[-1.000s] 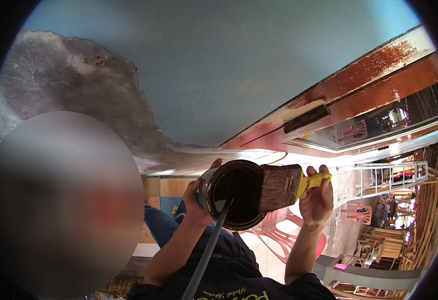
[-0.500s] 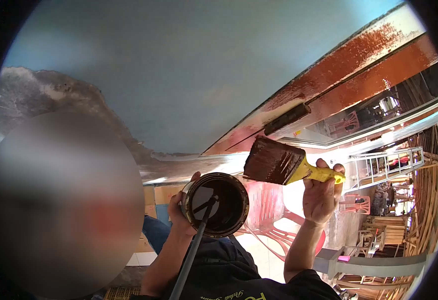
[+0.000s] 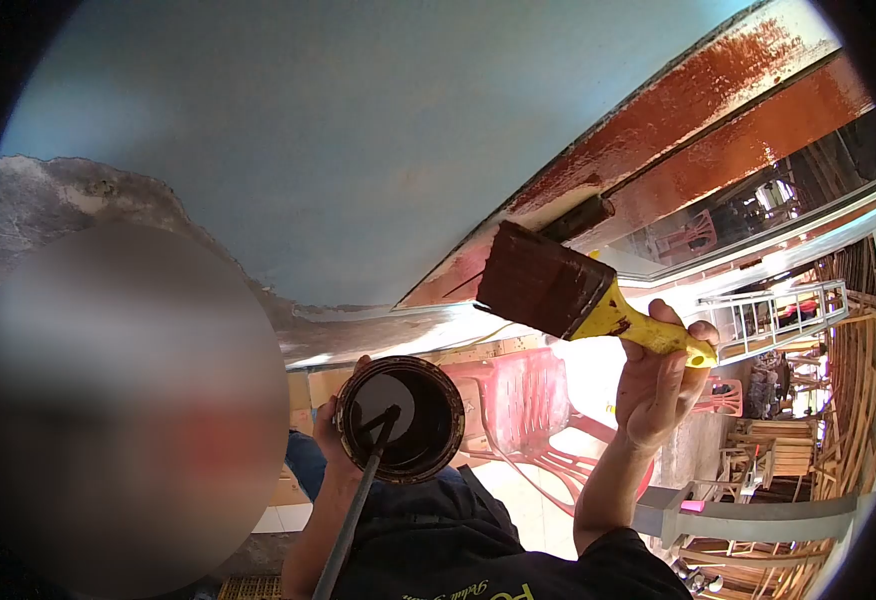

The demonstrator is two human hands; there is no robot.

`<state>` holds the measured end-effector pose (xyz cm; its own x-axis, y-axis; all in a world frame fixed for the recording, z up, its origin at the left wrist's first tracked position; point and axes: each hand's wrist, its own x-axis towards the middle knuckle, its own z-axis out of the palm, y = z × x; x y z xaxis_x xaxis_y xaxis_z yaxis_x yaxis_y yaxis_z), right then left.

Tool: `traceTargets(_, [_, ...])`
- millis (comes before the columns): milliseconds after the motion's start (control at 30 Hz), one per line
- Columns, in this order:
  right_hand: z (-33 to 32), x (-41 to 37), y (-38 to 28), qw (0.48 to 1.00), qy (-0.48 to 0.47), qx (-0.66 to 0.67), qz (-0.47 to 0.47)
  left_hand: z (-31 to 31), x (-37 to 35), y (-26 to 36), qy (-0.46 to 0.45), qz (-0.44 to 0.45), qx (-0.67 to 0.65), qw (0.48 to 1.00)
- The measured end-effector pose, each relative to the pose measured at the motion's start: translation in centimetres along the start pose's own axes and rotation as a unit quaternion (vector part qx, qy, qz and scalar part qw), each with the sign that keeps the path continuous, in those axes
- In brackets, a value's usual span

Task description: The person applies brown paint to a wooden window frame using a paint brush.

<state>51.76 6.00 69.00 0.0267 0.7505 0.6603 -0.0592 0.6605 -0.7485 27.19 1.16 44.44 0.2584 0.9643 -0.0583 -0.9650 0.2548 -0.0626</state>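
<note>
In right hand (image 3: 658,397), gripping brush (image 3: 596,308), slanted lengthwise up-left from fingers (image 3: 703,331) to bristles (image 3: 538,280); in left hand (image 3: 335,447), clasping can (image 3: 456,420).

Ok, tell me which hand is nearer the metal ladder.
Right. The right hand is just left of the ladder in view; the left hand, at the tin, is much farther left.

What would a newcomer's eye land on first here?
First, the broad yellow-handled brush, coated dark brown, in the right hand, just right of centre. Next, the open can in the left hand, below and left of the brush. Then the patchy red-brown frame at upper right.
</note>
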Motion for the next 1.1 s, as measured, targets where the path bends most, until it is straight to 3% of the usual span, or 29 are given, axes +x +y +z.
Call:
traceTargets(400, [-0.1,-1.4,-0.8,0.999,0.007,-0.033,-0.038,0.3,0.1,0.0,-0.035,0.013,-0.006,0.999])
traceTargets(600, [0.8,-1.4,-0.4,0.993,0.011,-0.109,-0.049,2.9,0.4,-0.3,-0.061,0.006,-0.016,0.998])
traceTargets(767, [0.3,-2.9,-0.3,0.993,0.025,-0.092,-0.063,-1.8,-0.6,0.4,0.072,0.003,0.026,0.997])
traceTargets(1100, [1.5,-4.4,0.8,0.977,0.047,-0.176,-0.107,-1.6,-1.1,0.7,0.04,0.012,0.037,0.998])
